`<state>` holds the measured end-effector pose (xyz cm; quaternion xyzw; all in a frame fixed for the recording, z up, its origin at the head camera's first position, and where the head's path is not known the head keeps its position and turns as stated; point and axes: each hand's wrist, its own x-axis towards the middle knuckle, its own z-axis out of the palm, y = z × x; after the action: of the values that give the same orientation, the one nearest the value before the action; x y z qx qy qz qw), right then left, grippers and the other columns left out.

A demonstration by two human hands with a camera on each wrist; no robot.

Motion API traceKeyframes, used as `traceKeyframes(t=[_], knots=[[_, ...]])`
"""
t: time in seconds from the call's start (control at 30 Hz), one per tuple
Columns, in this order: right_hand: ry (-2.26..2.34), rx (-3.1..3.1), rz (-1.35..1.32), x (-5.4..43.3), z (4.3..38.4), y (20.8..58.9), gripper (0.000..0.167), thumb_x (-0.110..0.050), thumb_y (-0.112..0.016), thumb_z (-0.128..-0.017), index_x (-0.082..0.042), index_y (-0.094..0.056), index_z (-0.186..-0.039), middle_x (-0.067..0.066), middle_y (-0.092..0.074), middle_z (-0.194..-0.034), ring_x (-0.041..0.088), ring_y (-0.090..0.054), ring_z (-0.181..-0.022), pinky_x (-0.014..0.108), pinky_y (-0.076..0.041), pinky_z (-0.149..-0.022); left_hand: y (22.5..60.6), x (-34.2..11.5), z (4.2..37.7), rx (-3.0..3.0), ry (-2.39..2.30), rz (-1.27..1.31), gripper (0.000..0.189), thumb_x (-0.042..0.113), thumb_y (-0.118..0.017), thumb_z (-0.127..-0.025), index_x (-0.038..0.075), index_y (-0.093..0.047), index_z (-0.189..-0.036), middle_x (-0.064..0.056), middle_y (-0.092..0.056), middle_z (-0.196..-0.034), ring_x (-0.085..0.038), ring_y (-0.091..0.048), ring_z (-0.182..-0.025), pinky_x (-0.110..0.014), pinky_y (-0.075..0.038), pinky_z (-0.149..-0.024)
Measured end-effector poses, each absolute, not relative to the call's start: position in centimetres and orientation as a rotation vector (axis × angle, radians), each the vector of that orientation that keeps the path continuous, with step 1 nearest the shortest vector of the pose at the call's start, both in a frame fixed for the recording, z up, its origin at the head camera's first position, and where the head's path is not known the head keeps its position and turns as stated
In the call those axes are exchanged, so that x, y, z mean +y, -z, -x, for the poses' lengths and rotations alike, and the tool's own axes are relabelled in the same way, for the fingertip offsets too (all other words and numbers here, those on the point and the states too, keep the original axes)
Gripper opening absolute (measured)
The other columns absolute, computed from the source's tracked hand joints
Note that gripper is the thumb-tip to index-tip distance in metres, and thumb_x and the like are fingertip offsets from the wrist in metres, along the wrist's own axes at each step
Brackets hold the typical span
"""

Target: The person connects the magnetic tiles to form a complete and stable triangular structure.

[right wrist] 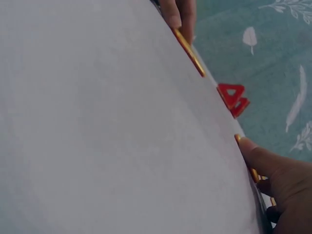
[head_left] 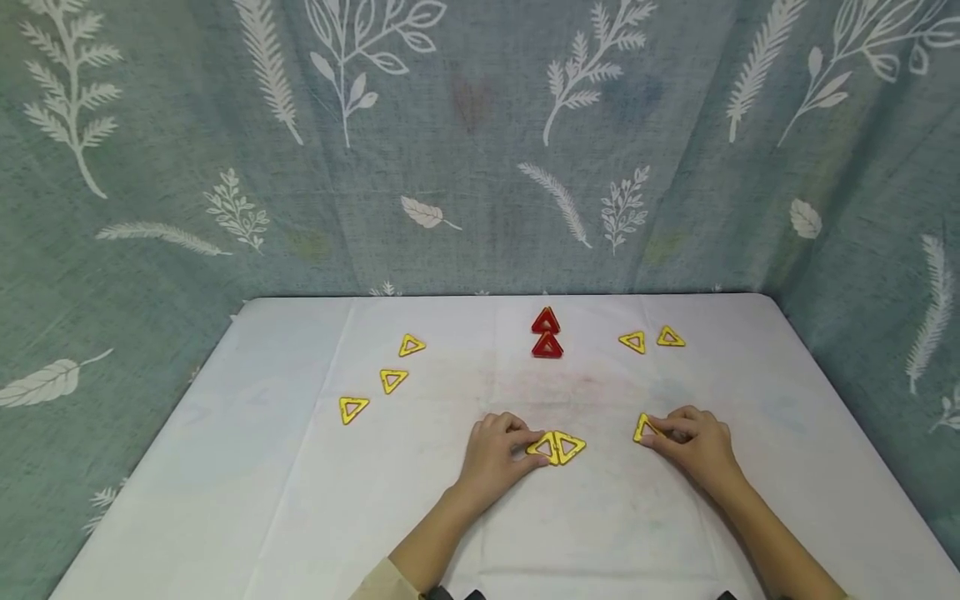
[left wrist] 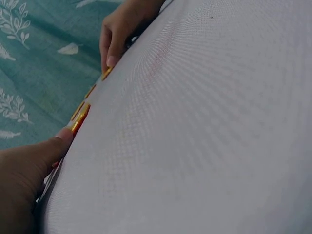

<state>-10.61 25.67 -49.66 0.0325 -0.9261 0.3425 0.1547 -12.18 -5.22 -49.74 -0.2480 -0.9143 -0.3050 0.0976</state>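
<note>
Near the middle of the table, my left hand (head_left: 497,450) pinches a yellow triangle tile (head_left: 534,451) between thumb and fingers. A second yellow triangle tile (head_left: 577,444) lies against its right side, edge to edge, forming a diamond. Further right, another yellow triangle tile (head_left: 640,427) is pinched at its right side by my right hand (head_left: 697,446), on or just above the cloth. In the right wrist view the right thumb (right wrist: 261,155) presses on this tile's edge. The left wrist view shows the left thumb (left wrist: 61,137) against the left tile.
Two red triangle tiles (head_left: 547,346) stand upright at the back centre, one behind the other. Three yellow tiles (head_left: 393,380) lie scattered at the left, and two more yellow tiles (head_left: 670,337) at the back right. A patterned curtain (head_left: 465,167) hangs behind the white-covered table (head_left: 225,467).
</note>
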Motion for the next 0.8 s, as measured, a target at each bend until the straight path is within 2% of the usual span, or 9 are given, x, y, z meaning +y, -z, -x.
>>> traceKeyframes(t=[0.8], knots=[[-0.952,-2.548,-0.383,19.3,10.2,50.2,0.031,-0.027,-0.087,-0.061,-0.012,-0.078,-0.087,-0.015,-0.061,-0.075,0.001,-0.044,-0.07,0.029,-0.026,-0.067,49.6,-5.0,12.1,-2.682,0.885,0.613,0.036,0.041,-0.078,-0.073,0.017,-0.076,-0.1,0.007,-0.056,-0.088,-0.01,-0.046,-0.081,-0.028,-0.037,-0.074]])
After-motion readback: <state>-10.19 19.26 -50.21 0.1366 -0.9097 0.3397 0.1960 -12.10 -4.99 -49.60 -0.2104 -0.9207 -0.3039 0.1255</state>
